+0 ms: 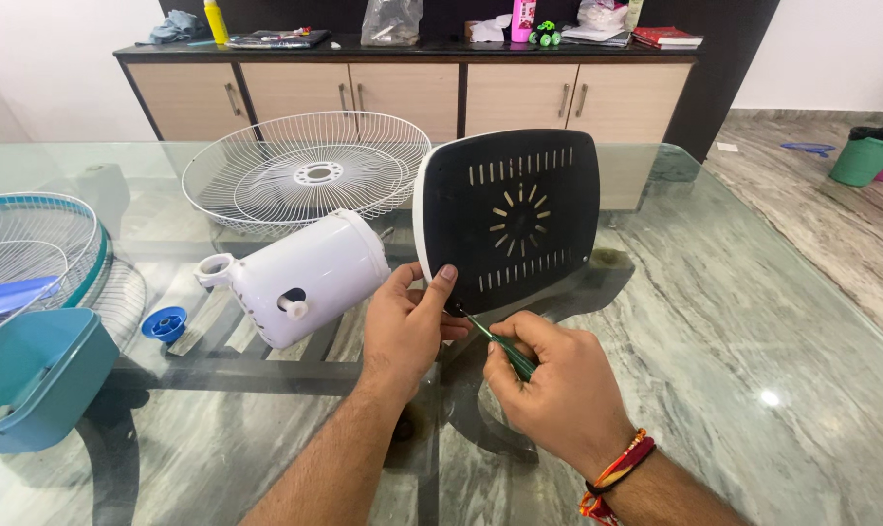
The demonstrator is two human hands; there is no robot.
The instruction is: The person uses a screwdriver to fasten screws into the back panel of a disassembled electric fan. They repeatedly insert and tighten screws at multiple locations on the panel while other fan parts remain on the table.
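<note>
Black vented fan base, frame centre, is clamped by the left hand. Right hand grips a green screwdriver at its lower edge; likely screw work, needing steady tip alignment.

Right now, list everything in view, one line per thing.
fan base plate: 1, black with white rim, upright on the table, centre
motor housing: 1, white, lying left of the plate
wire fan guard: 1, white, behind the housing
second fan guard: 1, teal-rimmed, left edge
blade nut: 1, blue, beside the housing
glass table: 1, clear
cabinet: 1, beige doors, back wall
screwdriver: 1, green, in right hand
left hand: grips plate's lower edge
right hand: holds screwdriver
</note>
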